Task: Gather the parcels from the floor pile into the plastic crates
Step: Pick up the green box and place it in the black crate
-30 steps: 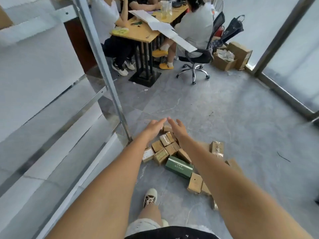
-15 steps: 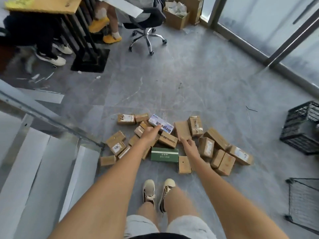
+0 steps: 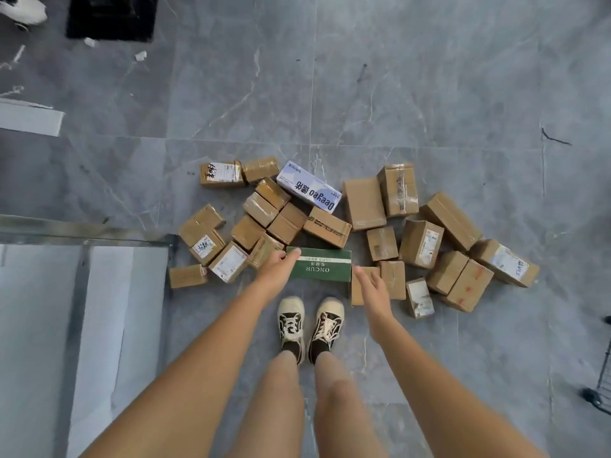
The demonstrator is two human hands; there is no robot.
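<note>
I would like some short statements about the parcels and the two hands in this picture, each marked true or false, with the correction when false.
1. The left hand touches the left end of the green box. True.
2. The right hand grips a brown parcel. False: its fingers are spread and hold nothing, beside the green box's right end.
3. The white and blue box lies at the far side of the pile. True.
4. The green box lies at the far edge of the pile. False: it lies at the near edge, just ahead of the shoes.
5. All parcels are plain brown. False: one is green and one is white and blue.
</note>
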